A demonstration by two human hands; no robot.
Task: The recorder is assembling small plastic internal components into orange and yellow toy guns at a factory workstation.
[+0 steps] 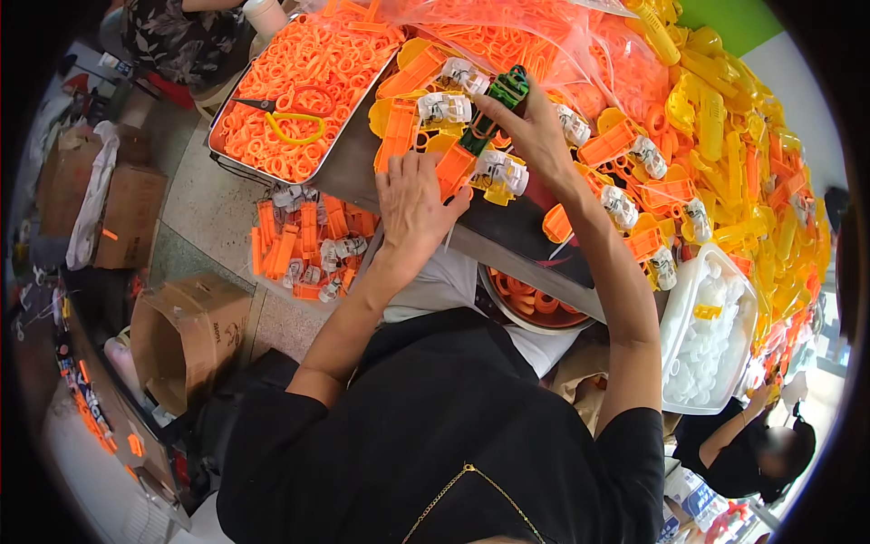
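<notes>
My right hand (pixel 535 136) is closed round a green-and-black screwdriver (pixel 483 125), which is tilted with its lower end against an orange plastic part (pixel 454 170). My left hand (pixel 415 195) grips this part between the fingers and thumb from the near side. Beside it is a white piece with wires (pixel 500 172) on a yellow shell. The screwdriver's tip is hidden. Similar assemblies of yellow shells, orange boxes and white wired pieces lie around both hands, including an orange box (pixel 399 127) left of the screwdriver and a white wired piece (pixel 619 207) at the right.
A metal tray (pixel 214 145) of orange rings, with yellow-and-orange-handled scissors (pixel 294 127) on top, stands at the left. Yellow shells (pixel 711 118) are heaped at the right, above a clear bin (pixel 669 399) of white pieces. A bowl (pixel 507 313) of orange parts sits below the table edge.
</notes>
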